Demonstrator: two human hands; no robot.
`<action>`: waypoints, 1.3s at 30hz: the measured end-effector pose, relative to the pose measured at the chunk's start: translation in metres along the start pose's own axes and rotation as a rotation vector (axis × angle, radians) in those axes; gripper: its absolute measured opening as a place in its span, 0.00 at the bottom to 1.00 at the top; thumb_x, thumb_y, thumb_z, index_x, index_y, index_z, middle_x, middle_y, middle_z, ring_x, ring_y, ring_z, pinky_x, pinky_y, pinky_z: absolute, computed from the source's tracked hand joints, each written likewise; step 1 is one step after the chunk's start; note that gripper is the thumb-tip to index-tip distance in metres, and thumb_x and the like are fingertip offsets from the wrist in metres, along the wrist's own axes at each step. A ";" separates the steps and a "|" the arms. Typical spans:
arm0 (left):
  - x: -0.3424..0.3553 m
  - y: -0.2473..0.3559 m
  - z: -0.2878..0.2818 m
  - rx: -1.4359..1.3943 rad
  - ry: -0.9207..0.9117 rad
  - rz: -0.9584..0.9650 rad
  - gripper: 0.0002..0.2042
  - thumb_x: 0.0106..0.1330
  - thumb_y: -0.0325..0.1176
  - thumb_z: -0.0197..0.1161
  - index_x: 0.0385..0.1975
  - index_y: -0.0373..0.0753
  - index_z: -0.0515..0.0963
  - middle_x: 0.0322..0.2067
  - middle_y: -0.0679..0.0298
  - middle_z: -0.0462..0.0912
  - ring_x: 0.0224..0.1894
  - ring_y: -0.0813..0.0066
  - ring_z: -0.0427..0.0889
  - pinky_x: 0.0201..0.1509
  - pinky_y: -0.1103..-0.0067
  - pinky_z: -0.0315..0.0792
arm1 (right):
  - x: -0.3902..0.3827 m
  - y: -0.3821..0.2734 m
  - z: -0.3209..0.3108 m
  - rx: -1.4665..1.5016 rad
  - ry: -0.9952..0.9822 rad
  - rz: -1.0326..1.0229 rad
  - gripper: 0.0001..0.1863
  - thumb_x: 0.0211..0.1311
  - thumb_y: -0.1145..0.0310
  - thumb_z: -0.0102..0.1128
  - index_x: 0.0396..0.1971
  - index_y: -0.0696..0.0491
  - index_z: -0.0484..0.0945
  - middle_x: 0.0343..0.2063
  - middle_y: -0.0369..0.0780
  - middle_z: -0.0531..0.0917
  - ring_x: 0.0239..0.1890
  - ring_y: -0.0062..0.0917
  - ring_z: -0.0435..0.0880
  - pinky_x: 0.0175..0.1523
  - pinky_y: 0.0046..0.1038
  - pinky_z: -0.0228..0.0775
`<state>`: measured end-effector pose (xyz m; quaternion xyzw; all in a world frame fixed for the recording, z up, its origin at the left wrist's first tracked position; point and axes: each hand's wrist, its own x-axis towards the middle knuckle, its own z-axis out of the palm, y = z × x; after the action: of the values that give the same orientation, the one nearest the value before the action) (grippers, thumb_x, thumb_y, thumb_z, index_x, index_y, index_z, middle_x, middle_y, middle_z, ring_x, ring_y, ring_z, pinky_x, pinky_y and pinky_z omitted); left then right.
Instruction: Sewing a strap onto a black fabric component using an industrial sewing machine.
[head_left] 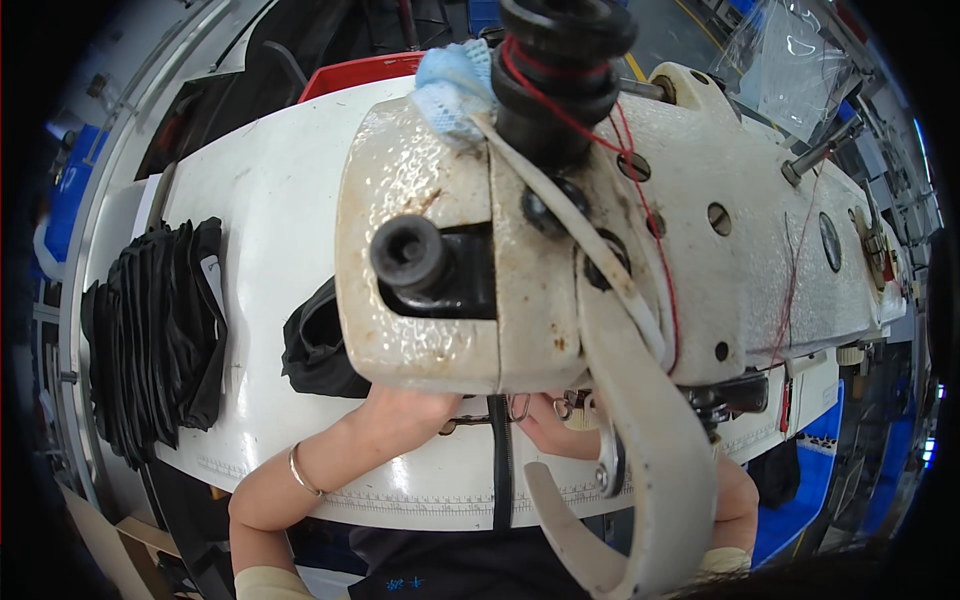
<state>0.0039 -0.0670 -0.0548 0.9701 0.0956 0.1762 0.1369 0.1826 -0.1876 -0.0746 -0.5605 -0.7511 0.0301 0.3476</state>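
A cream industrial sewing machine head (450, 350) fills the middle of the view, with a curved lever (670, 460) and red thread. My left hand (405, 420), a bracelet on its wrist, reaches under the head; its fingertips are hidden. My right hand (555, 430) is partly behind the lever and head, near the needle area, its fingers mostly out of sight. Between both hands a dark zipper-like strip (501, 480) runs down to the table's front edge. Dark folded fabric (318, 340) lies just left of the head. I cannot make out what either hand holds.
A stack of black fabric pieces (150, 340) lies on the left of the white table (250, 160). A red bin (350, 75) sits behind the machine. A blue bin (790, 510) is at the right below the table edge; a red-handled tool (787, 405) lies on the right.
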 end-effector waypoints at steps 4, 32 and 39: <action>0.004 0.006 -0.012 0.040 0.009 -0.034 0.13 0.41 0.24 0.63 0.30 0.35 0.79 0.32 0.56 0.79 0.37 0.56 0.78 0.40 0.66 0.73 | 0.011 0.002 -0.019 -0.178 0.055 -0.065 0.12 0.49 0.68 0.61 0.36 0.49 0.77 0.35 0.38 0.78 0.38 0.25 0.80 0.42 0.29 0.72; -0.011 0.001 -0.019 -0.210 0.069 -0.094 0.17 0.40 0.18 0.61 0.35 0.34 0.81 0.33 0.55 0.81 0.33 0.60 0.80 0.35 0.73 0.74 | -0.018 -0.014 -0.012 -0.277 -0.137 -0.367 0.15 0.44 0.68 0.56 0.34 0.59 0.79 0.34 0.41 0.81 0.39 0.31 0.80 0.51 0.36 0.70; -0.017 0.026 -0.007 0.150 0.027 0.140 0.15 0.43 0.27 0.61 0.34 0.33 0.81 0.38 0.63 0.79 0.39 0.71 0.75 0.37 0.80 0.71 | -0.019 -0.015 -0.005 -0.438 -0.209 -0.533 0.12 0.45 0.69 0.55 0.30 0.58 0.79 0.32 0.39 0.80 0.37 0.29 0.77 0.52 0.37 0.70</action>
<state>-0.0111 -0.0938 -0.0463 0.9795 0.0421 0.1908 0.0497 0.1753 -0.2116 -0.0736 -0.3999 -0.8911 -0.1660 0.1361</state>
